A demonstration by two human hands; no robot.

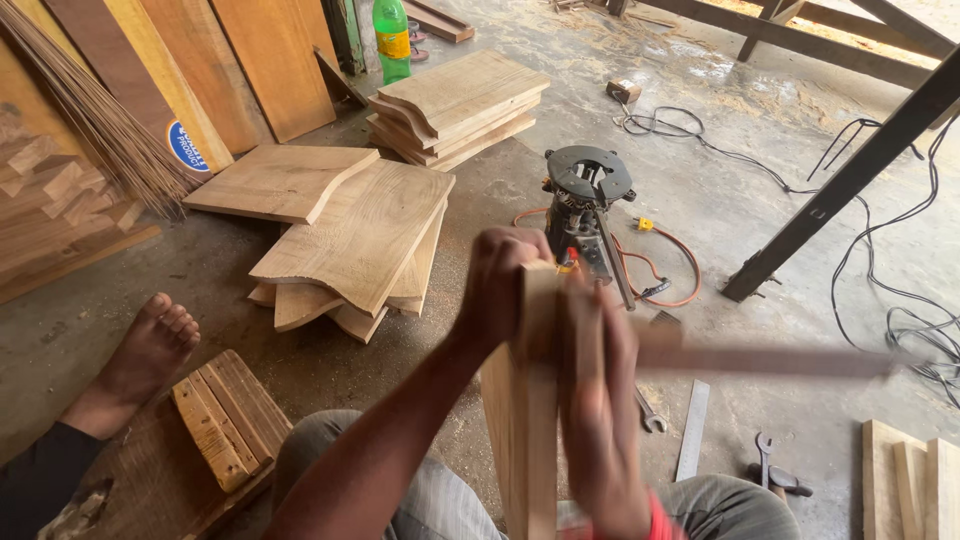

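An upright board (pixel 528 420) stands edge-on between the knees, its top end wrapped by the left hand (pixel 500 285). The right hand (pixel 600 400) closes its grip on a blurred file (pixel 770 360) lying across the board's edge. Bare floor (pixel 480 190) lies ahead, bounded by the router (pixel 585 205) and stacked boards (pixel 350 240).

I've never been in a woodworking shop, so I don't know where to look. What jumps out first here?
Front and centre, the left hand grips the top of an upright wooden board, while the right hand, blurred, holds a long thin tool that can't be made out. Behind lie stacks of curved wooden panels on the concrete floor, and a router stands upside down.
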